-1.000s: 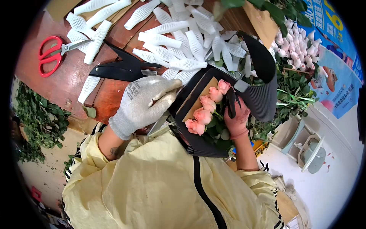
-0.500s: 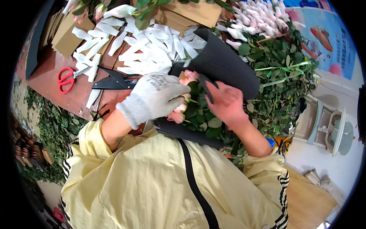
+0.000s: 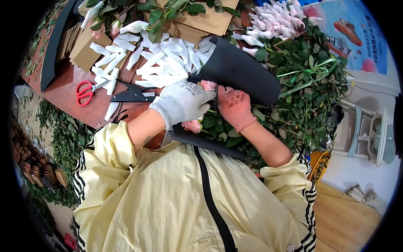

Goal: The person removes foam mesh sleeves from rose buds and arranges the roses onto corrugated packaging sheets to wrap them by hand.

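My left hand (image 3: 184, 103), in a pale grey glove, lies over the row of pink roses (image 3: 192, 126) with its fingers bent; what is under the fingertips is hidden. Close to its right, my right hand (image 3: 235, 107) wears a reddish glove and has its fingers closed around something dark at the roses' upper end. Green leaves (image 3: 218, 128) show below both hands. Beneath the roses lies a black ribbed sheet (image 3: 205, 143), and a black ribbed flap (image 3: 243, 71) curves up behind my right hand.
White foam net sleeves (image 3: 168, 63) are heaped beyond my hands. Red-handled scissors (image 3: 85, 93) and a black tool (image 3: 132, 94) lie at the left. Brown cardboard (image 3: 201, 19) is at the back. Netted roses (image 3: 275, 21) and leafy stems (image 3: 306, 92) fill the right side.
The black flap has folded leftward and down beside the roses. My left hand has moved from the roses' left side onto them. My right hand has moved in close to it.
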The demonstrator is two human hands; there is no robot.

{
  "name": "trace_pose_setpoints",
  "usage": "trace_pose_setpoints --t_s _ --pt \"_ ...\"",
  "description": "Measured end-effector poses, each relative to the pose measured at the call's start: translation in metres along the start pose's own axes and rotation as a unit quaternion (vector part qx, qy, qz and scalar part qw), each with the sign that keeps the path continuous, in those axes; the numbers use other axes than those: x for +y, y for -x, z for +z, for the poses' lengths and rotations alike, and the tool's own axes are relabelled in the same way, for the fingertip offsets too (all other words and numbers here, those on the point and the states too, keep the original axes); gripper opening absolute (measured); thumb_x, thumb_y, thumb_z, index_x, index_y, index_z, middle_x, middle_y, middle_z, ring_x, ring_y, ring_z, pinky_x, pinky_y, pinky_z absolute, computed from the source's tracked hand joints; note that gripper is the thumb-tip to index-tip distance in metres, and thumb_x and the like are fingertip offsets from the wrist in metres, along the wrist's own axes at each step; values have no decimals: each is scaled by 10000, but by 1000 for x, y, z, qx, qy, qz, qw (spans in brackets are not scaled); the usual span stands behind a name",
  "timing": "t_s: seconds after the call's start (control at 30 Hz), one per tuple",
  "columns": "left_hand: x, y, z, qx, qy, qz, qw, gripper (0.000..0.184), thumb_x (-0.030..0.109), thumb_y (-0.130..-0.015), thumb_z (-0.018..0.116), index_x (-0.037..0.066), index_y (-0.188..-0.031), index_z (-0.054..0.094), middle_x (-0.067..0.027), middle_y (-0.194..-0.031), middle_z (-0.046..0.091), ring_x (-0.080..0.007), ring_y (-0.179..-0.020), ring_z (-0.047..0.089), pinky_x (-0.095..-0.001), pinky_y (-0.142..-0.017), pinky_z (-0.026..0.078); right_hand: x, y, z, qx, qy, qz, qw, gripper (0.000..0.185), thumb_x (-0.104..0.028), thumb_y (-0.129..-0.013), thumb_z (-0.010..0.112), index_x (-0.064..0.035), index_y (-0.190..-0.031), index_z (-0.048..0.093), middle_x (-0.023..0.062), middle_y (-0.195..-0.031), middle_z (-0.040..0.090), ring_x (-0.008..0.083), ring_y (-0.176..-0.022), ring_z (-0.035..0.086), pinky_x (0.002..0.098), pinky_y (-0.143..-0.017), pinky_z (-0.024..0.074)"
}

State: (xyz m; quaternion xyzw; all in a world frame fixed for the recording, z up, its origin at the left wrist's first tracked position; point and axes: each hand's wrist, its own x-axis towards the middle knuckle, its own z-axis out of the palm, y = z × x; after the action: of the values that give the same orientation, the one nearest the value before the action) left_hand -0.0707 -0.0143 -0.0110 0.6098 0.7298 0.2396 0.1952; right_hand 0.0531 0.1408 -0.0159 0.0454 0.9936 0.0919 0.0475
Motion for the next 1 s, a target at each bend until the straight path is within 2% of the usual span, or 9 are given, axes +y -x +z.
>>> trace_pose_setpoints --t_s 0.37,0.43,0.77,0.83,0.87,0.9,0.93,0.97,1.0 --pt "3 -17 13 -21 -68 -54 996 378 318 -833 536 137 -1165 552 -126 -841 649 -301 -742 640 -439 -661 490 0 0 1 -4 -4 25 1000 112 -144 -763 546 -86 -859 543 63 -701 609 218 -609 640 328 -519 496" --pt "5 -15 14 -31 -75 -62 995 366 324 -836 532 144 -1154 557 -127 -830 651 -308 -736 640 -442 -657 491 0 -1 -1 -63 -17 55 996 238 -230 -757 616 -81 -919 527 65 -770 610 230 -686 639 367 -586 505" --pt "7 -16 13 -73 -100 -98 987 367 338 -841 524 194 -1178 556 -130 -806 653 -322 -725 639 -456 -637 492 1 6 -20 -70 -52 51 995 222 -213 -746 605 -79 -902 523 64 -784 620 242 -722 638 372 -630 503" --pt "4 -15 15 -54 -91 -83 991 373 331 -840 522 194 -1186 551 -135 -803 650 -327 -727 637 -454 -643 491 6 21 -49 -88 -68 78 991 279 -239 -754 609 -93 -985 557 63 -855 628 235 -827 628 380 -727 490" --pt "2 -15 15 -36 -81 -68 994 379 323 -840 519 193 -1195 546 -139 -800 648 -332 -730 635 -452 -648 491 16 41 -47 10 -71 107 992 376 -256 -751 629 -113 -1095 572 61 -934 631 241 -940 594 381 -832 451" --pt "0 -15 13 -35 -82 -69 994 379 323 -840 519 193 -1195 546 -139 -800 648 -332 -730 635 -452 -648 491 36 54 -47 163 -84 98 978 380 -302 -778 603 -138 -1119 574 37 -953 615 175 -922 592 335 -798 440" --pt "-2 -15 10 -38 -70 -58 995 378 316 -838 520 180 -1189 554 -144 -805 647 -332 -736 633 -448 -657 488 47 60 -76 123 -193 206 951 407 -266 -771 628 -126 -1148 564 38 -989 611 199 -931 593 350 -823 441" --pt "-5 -14 7 -46 -60 -46 996 377 308 -835 521 168 -1183 563 -149 -811 647 -332 -743 632 -443 -666 486 66 66 -79 201 -93 202 954 432 -207 -747 650 -100 -1155 557 61 -985 613 247 -894 606 361 -822 459" --pt "-11 -10 6 -55 -63 -43 996 377 308 -835 521 168 -1183 563 -149 -811 647 -332 -743 632 -443 -666 486 88 68 -85 112 2 253 961 471 -190 -722 668 -105 -1170 551 90 -1067 594 283 -897 608 357 -803 481"
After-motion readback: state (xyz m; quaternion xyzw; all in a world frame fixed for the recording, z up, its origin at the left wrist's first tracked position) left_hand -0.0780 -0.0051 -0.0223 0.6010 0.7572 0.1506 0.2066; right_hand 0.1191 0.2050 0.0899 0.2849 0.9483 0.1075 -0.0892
